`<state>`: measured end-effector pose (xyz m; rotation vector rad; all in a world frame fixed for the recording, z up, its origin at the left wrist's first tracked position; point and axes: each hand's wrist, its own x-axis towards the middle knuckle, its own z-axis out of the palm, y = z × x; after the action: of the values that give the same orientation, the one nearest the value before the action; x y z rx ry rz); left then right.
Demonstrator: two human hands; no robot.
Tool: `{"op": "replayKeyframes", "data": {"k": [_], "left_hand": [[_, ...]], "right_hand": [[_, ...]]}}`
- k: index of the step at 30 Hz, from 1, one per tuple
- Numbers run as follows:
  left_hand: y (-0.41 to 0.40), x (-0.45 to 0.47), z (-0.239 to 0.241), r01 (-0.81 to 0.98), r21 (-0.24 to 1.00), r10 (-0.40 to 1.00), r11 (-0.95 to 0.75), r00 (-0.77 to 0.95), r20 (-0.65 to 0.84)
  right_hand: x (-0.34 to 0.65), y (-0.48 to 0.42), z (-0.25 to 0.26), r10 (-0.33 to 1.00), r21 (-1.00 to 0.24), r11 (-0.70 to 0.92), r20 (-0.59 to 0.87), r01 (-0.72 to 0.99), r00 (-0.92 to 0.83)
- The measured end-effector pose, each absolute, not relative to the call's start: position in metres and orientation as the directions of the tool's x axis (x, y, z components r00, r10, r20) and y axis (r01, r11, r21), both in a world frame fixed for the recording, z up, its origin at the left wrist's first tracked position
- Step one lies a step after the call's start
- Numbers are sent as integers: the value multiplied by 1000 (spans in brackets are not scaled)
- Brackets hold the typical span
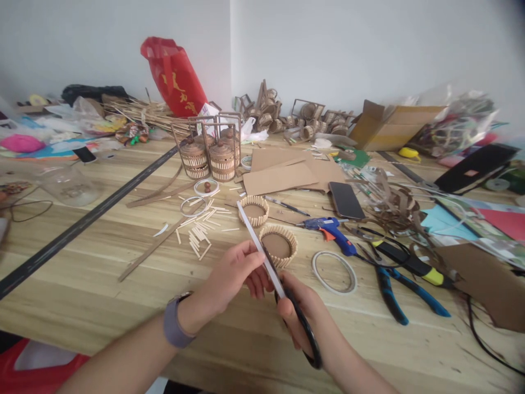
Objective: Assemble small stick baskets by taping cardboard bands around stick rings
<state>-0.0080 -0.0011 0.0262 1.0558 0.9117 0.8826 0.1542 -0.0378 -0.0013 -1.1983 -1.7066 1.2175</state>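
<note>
My left hand (235, 271) is closed, pinching a narrow white strip (251, 225) between thumb and fingers. The strip slants from the far left down toward my right hand (305, 306), whose thumb lies at its near end. Black-handled scissors (310, 342) are gripped in that right hand; their blades are mostly hidden behind the strip and fingers. Just beyond my hands stand two small round trays, a nearer one (296, 249) and a farther one (266, 216), each with a cardboard base and a wall of short wooden sticks.
Loose short sticks (199, 232) lie to the left, near white rings (193, 206). On the right are a blue glue gun (334, 230), a tape roll (334, 272), pliers (394, 290) and a phone (346, 200). Farther back stand lidded stick baskets (222, 161) and cardboard sheets (283, 178).
</note>
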Motion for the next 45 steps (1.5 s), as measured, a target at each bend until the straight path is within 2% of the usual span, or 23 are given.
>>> {"op": "replayKeyframes", "data": {"k": [5,11,20,25,40,45], "left_hand": [[2,-10,25,-147,975,963,169,236,-132],[1,-8,23,-138,983,976,120,196,-92],[-1,-8,23,-97,991,968,89,242,-64],[-1,-9,22,-91,993,965,74,256,-48],[-2,-11,22,-79,996,965,37,260,-15],[-3,-10,23,-98,993,955,66,296,-34]], "right_hand": [[155,-39,2,938,-941,121,5,315,-347],[156,-38,1,912,-923,230,95,308,-398],[157,-38,5,900,-924,261,128,278,-418],[157,-37,3,902,-941,221,98,256,-421],[157,-37,-2,915,-930,232,109,286,-388],[157,-36,2,884,-938,266,146,222,-444]]}}
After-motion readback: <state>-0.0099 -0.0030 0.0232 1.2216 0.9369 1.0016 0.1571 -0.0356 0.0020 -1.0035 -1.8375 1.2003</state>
